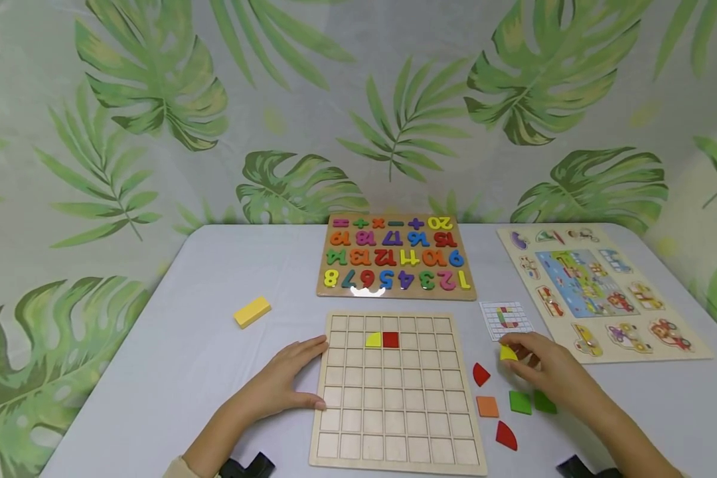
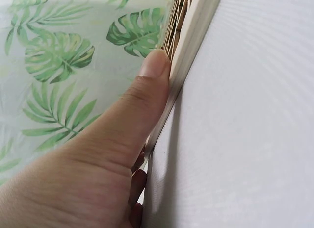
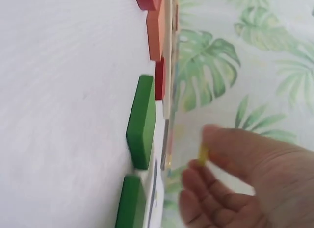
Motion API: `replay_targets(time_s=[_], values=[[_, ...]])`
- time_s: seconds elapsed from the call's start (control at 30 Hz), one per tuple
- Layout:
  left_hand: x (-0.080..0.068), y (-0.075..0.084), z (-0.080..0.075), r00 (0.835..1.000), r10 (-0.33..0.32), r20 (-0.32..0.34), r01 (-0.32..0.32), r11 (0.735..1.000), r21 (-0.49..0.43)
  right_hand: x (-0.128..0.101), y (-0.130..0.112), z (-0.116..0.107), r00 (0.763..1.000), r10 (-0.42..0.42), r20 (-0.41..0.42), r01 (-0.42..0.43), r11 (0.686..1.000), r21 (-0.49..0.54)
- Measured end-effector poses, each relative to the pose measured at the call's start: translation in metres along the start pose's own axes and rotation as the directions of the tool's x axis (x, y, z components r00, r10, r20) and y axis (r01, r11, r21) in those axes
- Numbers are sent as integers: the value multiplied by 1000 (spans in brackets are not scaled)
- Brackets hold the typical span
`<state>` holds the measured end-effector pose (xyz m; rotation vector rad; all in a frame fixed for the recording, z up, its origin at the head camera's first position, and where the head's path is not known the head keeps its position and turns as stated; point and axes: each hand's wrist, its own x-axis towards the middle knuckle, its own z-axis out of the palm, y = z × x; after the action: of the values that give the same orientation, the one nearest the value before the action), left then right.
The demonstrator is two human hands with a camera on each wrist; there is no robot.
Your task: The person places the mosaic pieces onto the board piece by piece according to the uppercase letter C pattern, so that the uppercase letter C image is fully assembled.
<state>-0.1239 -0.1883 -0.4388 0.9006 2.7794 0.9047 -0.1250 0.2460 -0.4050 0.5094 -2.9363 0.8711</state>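
Observation:
My left hand (image 1: 281, 382) rests against the left edge of a wooden grid board (image 1: 397, 398), its thumb and fingers spread along the rim. On the board a yellow quarter-circle piece (image 1: 373, 340) lies beside a red square (image 1: 391, 340), each in its own cell. Right of the board, my right hand (image 1: 544, 365) pinches a yellow piece (image 1: 507, 353) between thumb and fingers, raised over the table near a pattern card (image 1: 488, 317). Below it lie two green pieces (image 1: 520, 402), an orange square (image 1: 487, 406) and two red quarter-circles (image 1: 480, 374).
Behind the grid board lies a number puzzle (image 1: 321, 285) with coloured digits. A picture puzzle (image 1: 564, 332) lies at the far right, beside the card. A yellow block (image 1: 253, 312) sits on the white table (image 1: 173, 372) at the left. Leaf-print cloth (image 1: 311, 119) hangs behind.

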Motion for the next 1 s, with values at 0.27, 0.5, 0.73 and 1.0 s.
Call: replay_targets(time_s=[0.27,0.5,0.73,1.0], values=[[1,1,0,1000,-9,11,9,1000,-1,14,-35,5,962,-224,-155,232,972,35],[0,0,-1,1000,-16,14,16,1000,3,37,-66,14,945,-277,-176,297,950,99],[1,0,-1,1000,-8,12,8,1000,0,59,-84,36,961,-246,-128,268,943,197],[0,0,0,1000,-2,2,2,1000,4,72,-76,62,987,-156,41,141,959,246]])
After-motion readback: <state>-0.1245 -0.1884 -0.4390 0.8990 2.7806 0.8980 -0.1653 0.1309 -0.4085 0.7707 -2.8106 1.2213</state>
